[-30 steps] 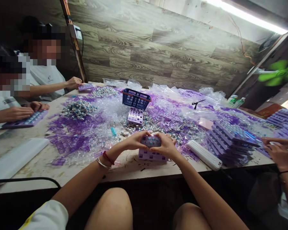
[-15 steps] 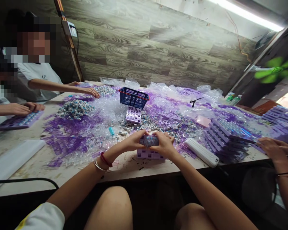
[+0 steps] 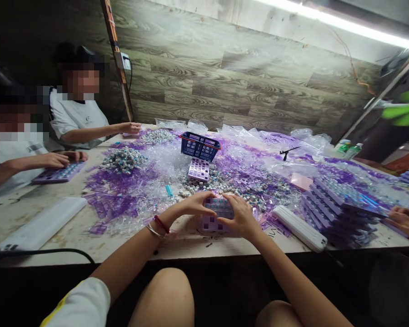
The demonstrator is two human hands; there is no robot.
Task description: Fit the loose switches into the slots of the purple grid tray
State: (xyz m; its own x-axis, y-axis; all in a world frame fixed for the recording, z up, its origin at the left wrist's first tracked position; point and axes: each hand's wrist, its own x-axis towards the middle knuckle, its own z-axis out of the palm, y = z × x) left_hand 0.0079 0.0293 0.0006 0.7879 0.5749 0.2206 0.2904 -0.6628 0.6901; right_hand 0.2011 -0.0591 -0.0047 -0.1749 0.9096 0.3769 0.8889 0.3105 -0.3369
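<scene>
Between my two hands is a tight block of small grey-blue pieces that look like keyboard switches [image 3: 221,208]. My left hand [image 3: 199,204] curls its thumb and fingers round the block's left side. Round the right side, my right hand [image 3: 240,215] does the same, with its thumb lower down. Directly beneath lies a purple plate with square holes [image 3: 211,225], partly covered by the block and my right hand. A second purple plate [image 3: 199,169] leans at a tilt against the dark blue basket [image 3: 200,147] beyond my hands.
Loose switches [image 3: 124,160] and clear purple pieces [image 3: 116,190] spread over the table [image 3: 122,247]. At right stand a white bar-shaped case [image 3: 300,227] and a stack of filled purple plates [image 3: 337,209]. Two co-workers sit at left; another person's hand [image 3: 404,220] shows at right.
The block has come down onto the purple plate, and its row-patterned top now shows. My view has swung left. A co-worker's hand at the far left has drawn back from the pile.
</scene>
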